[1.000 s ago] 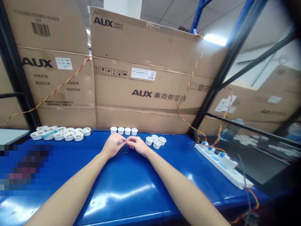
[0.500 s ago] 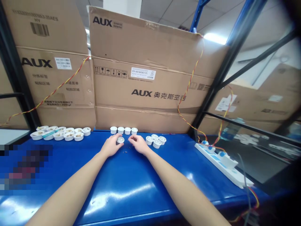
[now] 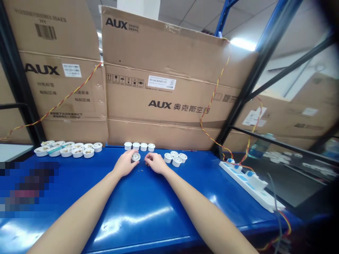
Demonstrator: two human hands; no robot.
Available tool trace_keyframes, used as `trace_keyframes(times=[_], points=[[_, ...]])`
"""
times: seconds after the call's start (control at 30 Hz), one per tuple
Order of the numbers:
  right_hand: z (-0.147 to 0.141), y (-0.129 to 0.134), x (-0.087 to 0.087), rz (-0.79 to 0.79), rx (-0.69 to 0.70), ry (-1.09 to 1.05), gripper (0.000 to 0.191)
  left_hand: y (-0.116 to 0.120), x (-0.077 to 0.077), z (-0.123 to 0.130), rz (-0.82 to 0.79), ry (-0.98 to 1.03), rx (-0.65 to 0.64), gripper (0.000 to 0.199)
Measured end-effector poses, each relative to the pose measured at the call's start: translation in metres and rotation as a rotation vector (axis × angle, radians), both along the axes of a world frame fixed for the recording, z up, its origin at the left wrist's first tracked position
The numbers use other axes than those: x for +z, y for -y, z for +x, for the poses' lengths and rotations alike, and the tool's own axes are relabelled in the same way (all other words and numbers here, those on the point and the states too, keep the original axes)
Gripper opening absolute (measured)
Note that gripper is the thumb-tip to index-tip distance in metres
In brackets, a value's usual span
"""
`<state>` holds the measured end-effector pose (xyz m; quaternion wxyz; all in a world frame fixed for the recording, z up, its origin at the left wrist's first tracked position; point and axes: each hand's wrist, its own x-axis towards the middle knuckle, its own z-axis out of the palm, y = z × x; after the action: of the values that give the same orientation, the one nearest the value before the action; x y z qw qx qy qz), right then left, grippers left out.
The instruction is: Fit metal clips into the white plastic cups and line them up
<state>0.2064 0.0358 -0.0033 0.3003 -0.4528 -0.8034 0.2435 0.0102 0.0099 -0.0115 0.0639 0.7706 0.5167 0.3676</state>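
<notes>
My left hand point(image 3: 126, 163) is closed around a small white round plastic piece point(image 3: 136, 156), its thumb and fingers at the sides and its detailed top face showing. To the right, my right hand point(image 3: 155, 163) has its thumb and index finger pinched together at the blue tabletop. A tiny dark piece appears to be at those fingertips, too small to name. Just below, between the hands, lie a couple of tiny metal bits point(image 3: 141, 170). Behind the hands stands a row of several similar white round pieces point(image 3: 143, 146). Another cluster of them point(image 3: 177, 161) sits beside my right hand.
Several white cups with small parts point(image 3: 77, 152) stand at the back left. A white power strip point(image 3: 251, 185) with plugs runs along the right side. Cardboard sheets point(image 3: 164, 123) form the back wall, with a twisted red-yellow wire point(image 3: 212, 95) hanging in front.
My right hand has dipped slightly, and its fingertips now cover the spot where a tiny dark bit lay. My left hand keeps its hold on the white piece, almost still.
</notes>
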Motion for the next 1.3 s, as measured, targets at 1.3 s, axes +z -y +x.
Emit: trace_keyframes(times=[1.3], points=[[-0.009, 0.010, 0.010, 0.060, 0.137, -0.353, 0.025, 0.014, 0.013, 0.010, 0.228, -0.026, -0.136, 0.037]])
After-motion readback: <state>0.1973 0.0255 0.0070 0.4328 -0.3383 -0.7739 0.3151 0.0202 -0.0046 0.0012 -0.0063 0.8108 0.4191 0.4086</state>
